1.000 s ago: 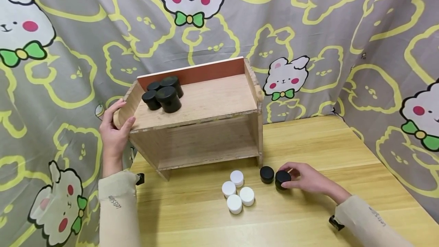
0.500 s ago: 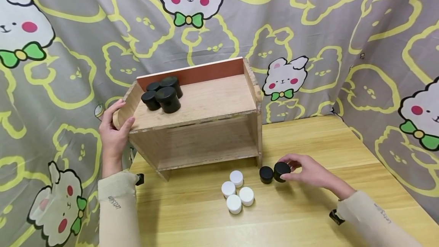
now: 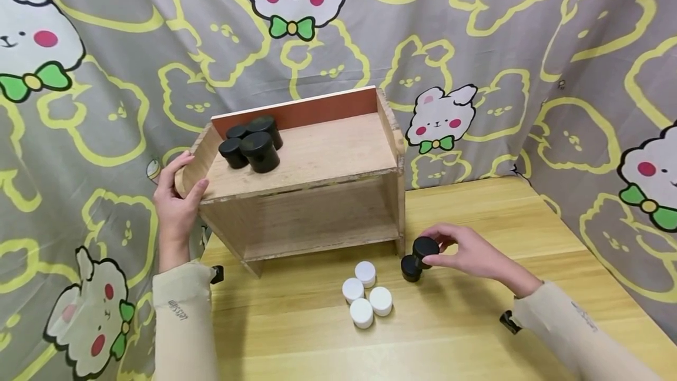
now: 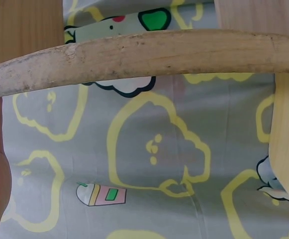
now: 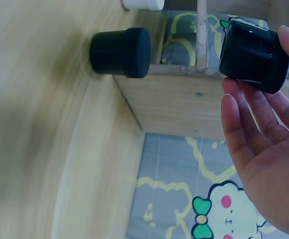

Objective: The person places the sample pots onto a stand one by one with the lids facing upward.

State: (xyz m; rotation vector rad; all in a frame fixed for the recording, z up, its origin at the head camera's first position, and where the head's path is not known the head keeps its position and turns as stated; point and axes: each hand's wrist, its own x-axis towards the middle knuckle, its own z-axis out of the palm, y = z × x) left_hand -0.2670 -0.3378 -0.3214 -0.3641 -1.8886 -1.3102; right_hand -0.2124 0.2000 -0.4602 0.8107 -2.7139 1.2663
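Note:
My left hand point(image 3: 177, 210) grips the left side panel of a small two-tier wooden shelf point(image 3: 328, 146), with the thumb on the inner side. In the right wrist view, a lidded black jar point(image 5: 251, 55) is pinched between the thumb and fingers of my right hand point(image 5: 263, 134), up off the table. A second black jar point(image 3: 410, 269) stands on the table by the shelf's right foot, partly covered by the held one in the head view. Several black jars point(image 3: 260, 153) of two sizes cluster at the left end of the upper tier.
Several small white-lidded jars point(image 3: 362, 313) stand grouped on the wood-grain table point(image 3: 423, 346) in front of the shelf. A grey patterned curtain point(image 3: 328, 52) hangs behind and along both sides.
My right hand has raised the black jar from the table and carried it leftward, over beside the standing black jar. The left hand and the shelf stay put.

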